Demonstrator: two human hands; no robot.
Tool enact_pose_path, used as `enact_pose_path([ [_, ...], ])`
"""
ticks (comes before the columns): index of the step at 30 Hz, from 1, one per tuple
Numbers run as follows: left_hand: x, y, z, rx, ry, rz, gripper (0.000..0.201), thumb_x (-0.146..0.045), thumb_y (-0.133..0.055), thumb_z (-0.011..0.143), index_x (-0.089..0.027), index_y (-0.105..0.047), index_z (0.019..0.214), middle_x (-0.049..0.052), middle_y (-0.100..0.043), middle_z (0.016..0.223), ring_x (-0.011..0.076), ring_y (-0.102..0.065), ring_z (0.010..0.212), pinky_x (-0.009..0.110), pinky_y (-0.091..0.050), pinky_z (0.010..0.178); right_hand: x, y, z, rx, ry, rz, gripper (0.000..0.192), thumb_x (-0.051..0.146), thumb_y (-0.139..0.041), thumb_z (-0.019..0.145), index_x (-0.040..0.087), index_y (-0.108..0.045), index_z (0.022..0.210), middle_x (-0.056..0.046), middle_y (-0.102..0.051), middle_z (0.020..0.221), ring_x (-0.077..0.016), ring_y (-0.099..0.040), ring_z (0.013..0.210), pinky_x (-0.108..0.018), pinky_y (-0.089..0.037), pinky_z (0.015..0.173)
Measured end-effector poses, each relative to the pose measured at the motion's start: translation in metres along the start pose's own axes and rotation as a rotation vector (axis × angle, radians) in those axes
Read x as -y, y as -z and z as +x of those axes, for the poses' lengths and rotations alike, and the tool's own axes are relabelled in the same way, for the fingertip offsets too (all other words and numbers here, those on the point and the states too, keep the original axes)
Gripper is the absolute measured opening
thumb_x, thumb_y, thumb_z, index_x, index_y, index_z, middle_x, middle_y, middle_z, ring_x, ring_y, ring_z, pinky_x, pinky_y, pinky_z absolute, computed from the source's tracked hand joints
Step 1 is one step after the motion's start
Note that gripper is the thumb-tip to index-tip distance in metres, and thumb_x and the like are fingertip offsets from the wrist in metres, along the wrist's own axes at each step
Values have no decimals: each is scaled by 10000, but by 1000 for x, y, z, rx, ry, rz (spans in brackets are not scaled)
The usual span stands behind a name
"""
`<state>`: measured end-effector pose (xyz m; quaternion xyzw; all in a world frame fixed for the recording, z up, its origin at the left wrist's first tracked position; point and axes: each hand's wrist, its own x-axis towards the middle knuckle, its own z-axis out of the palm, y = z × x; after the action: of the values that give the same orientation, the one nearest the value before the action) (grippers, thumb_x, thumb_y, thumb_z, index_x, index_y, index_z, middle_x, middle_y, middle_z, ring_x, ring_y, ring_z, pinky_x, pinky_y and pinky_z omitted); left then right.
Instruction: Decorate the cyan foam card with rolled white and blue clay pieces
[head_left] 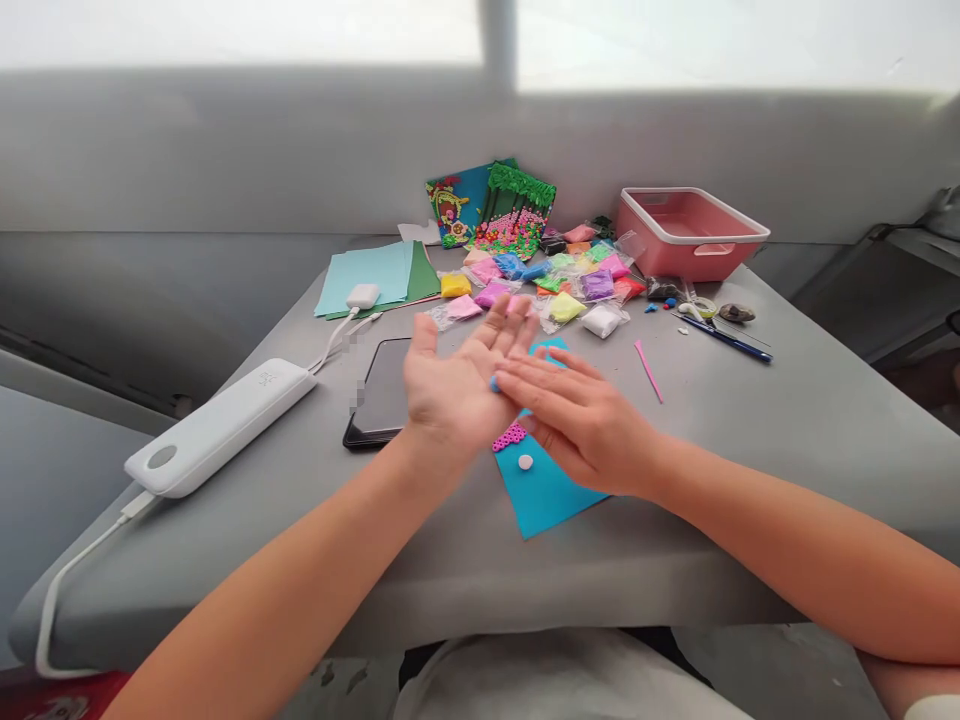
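Note:
My left hand is turned palm up with its fingers stretched out. On its palm lies a small blue ball of modelling clay. The fingertips of my right hand, held flat with straight fingers, touch the ball from the right. Below both hands is a sheet of blue card, partly covered by them. A white clay disc and a patch of pink clay rings sit on that card.
Several bags of coloured clay lie behind my hands, before two clay pictures. A pink basket stands back right, near a blue pen and pink stick. Left are a black tablet, white power bank and paper sheets.

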<state>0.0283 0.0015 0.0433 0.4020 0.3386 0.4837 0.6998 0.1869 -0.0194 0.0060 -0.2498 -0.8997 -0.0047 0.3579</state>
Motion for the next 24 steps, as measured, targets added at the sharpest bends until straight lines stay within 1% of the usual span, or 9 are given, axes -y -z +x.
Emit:
enact_pose_path([
  [2, 0, 2, 1, -29, -1, 4, 880, -642, 133, 947, -225, -288, 1598, 50, -389, 1675, 221, -384, 1541, 432, -494, 1118, 7, 0, 0, 61, 106, 3, 485, 341, -368, 1086, 117, -550, 1475, -135, -551, 1534, -219, -472, 1492, -461, -246, 1322],
  [4, 4, 0, 1, -18, 56, -3, 898, -691, 81, 937, -212, -270, 1611, 47, -364, 1689, 216, -327, 1570, 411, -480, 1135, 10, 0, 0, 89, 129, -32, 611, 474, -352, 1083, 60, -503, 1506, -161, -479, 1582, -258, -390, 1541, -469, -203, 1331],
  [7, 6, -4, 0, -25, 73, 46, 964, -753, 27, 907, -162, -276, 1606, 81, -354, 1691, 222, -284, 1586, 368, -473, 1142, 5, -1, -1, 26, 84, -79, 647, 529, -414, 1057, 75, -508, 1507, -171, -510, 1554, -274, -449, 1504, -476, -272, 1311],
  [11, -2, -4, 3, -54, 23, 94, 974, -620, 222, 888, -141, -178, 1635, 79, -286, 1718, 177, -279, 1586, 356, -462, 1147, -4, -2, -1, -93, 199, -6, 452, 373, -518, 1032, 152, -623, 1411, -132, -685, 1382, -224, -610, 1369, -405, -411, 1248],
  [13, -5, -4, 3, -105, 38, 5, 925, -651, 118, 913, -160, -205, 1627, 102, -367, 1679, 200, -322, 1570, 383, -485, 1120, -4, -3, 0, -69, 217, 14, 510, 411, -492, 1041, 115, -588, 1445, -155, -642, 1433, -233, -561, 1418, -409, -392, 1261],
  [16, -5, -5, 1, -121, 96, -18, 886, -717, -55, 917, -200, -279, 1600, 145, -514, 1564, 296, -426, 1510, 448, -552, 1006, -2, -5, 3, -32, 122, -74, 652, 539, -424, 1048, 78, -523, 1498, -177, -536, 1532, -269, -468, 1490, -465, -328, 1292],
  [18, -4, -4, 1, -105, 92, 59, 898, -714, 14, 911, -220, -225, 1621, 133, -492, 1582, 305, -441, 1498, 455, -566, 952, -2, -4, 4, -68, 97, -121, 595, 526, -437, 1048, 125, -569, 1467, -147, -592, 1487, -260, -521, 1451, -465, -353, 1283],
  [21, -2, -3, 3, -85, 73, 128, 877, -643, 135, 907, -228, -67, 1653, 91, -374, 1669, 225, -382, 1540, 409, -546, 983, -2, -4, 4, -96, 221, -23, 488, 435, -474, 1046, 132, -636, 1393, -141, -675, 1392, -234, -588, 1390, -415, -444, 1231],
  [24, -1, -1, 4, -70, 94, 47, 860, -655, 50, 925, -214, -109, 1646, 105, -402, 1653, 234, -393, 1535, 411, -537, 1016, -3, -5, 5, -38, 238, 5, 610, 492, -434, 1055, 41, -576, 1440, -210, -571, 1493, -278, -485, 1476, -443, -398, 1257],
])
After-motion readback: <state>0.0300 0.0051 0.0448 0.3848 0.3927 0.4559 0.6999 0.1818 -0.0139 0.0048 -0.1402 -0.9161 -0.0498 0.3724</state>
